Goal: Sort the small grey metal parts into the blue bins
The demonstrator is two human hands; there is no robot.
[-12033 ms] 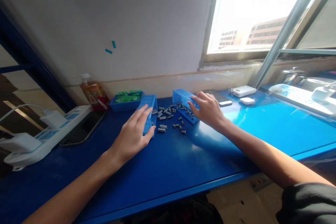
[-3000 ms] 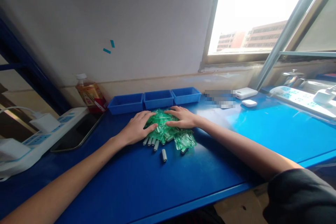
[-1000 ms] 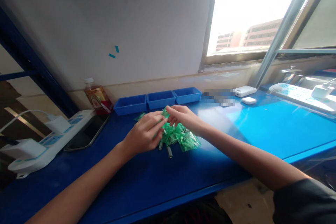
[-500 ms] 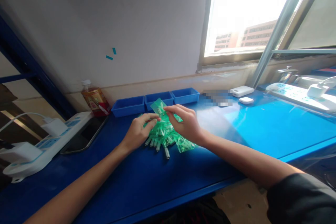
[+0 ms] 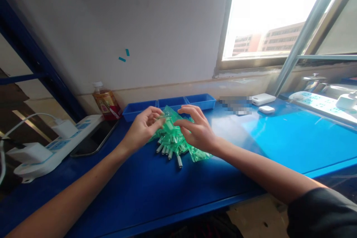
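Note:
My left hand (image 5: pixel 145 125) pinches the edge of a small see-through green plastic bag (image 5: pixel 169 119), its thumb and fingers closed. To the right of that bag, my right hand (image 5: pixel 197 128) has its fingers and thumb apart, with nothing seen between them. Below both hands lies a heap of more green bags (image 5: pixel 199 154). Several small metal hex-shaped posts (image 5: pixel 179 161) stick out at the front of the heap. What the held bag contains is too blurred to make out.
Three joined blue trays (image 5: pixel 199 100) stand behind the heap. On the left are a bottle (image 5: pixel 105 102), a phone (image 5: pixel 93 139) and a power strip with plugs (image 5: pixel 58 145). White cases (image 5: pixel 263 99) and another power strip (image 5: pixel 320 102) lie to the right on the blue table (image 5: pixel 145 200).
My right fingers have spread and come away from the bag. My left hand has shifted slightly left and up, still on the bag. The whole view has turned a little left.

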